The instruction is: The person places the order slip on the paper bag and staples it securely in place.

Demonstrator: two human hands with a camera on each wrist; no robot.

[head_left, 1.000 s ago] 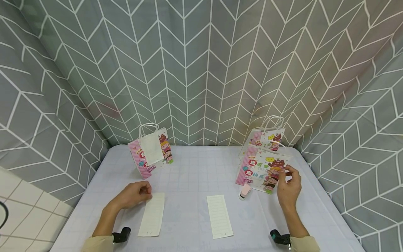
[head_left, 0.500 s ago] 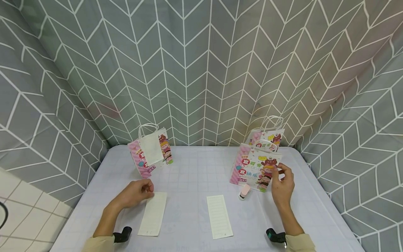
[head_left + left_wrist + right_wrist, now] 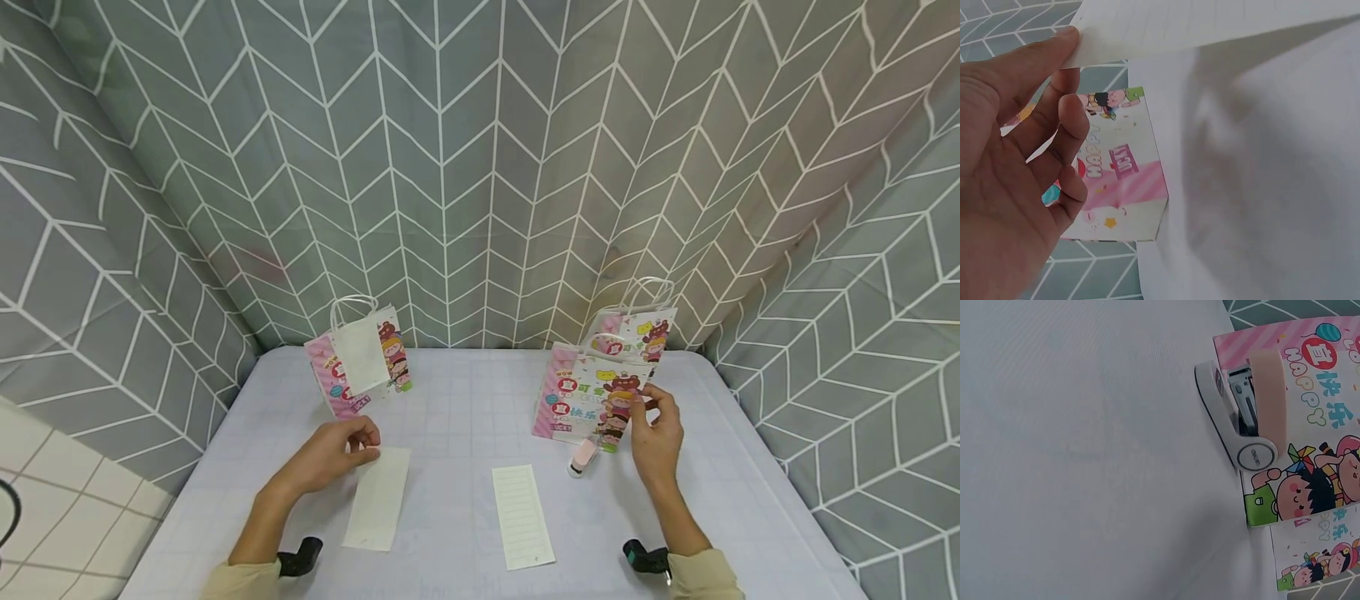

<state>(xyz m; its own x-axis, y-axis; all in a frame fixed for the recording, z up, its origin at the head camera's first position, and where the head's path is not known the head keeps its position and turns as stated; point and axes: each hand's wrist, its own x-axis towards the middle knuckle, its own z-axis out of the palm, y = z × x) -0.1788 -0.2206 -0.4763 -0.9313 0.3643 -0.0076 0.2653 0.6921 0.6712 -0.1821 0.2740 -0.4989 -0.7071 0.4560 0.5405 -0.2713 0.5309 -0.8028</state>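
My left hand (image 3: 330, 458) pinches the top left corner of a white paper slip (image 3: 378, 500), between thumb and forefinger in the left wrist view. The slip's near part is raised off the table there. At the right, my right hand (image 3: 658, 433) holds the right edge of a pink and white cartoon paper bag (image 3: 570, 396), thumb on its front. A pink and white stapler (image 3: 1269, 400) lies before that bag, overlapping its lower edge in the right wrist view. My right hand is out of the right wrist view.
A ruled paper slip (image 3: 522, 517) lies at the middle front of the table. Another cartoon bag (image 3: 322, 358) with a white card (image 3: 362, 354) on its front stands at back left. Behind the held bag stand more handled bags (image 3: 658, 325). A patterned curtain (image 3: 472, 183) closes off the back.
My right hand has moved the paper bag leftward, behind the stapler. My left hand has shifted right and away from me, taking the pinched slip along and raising it.
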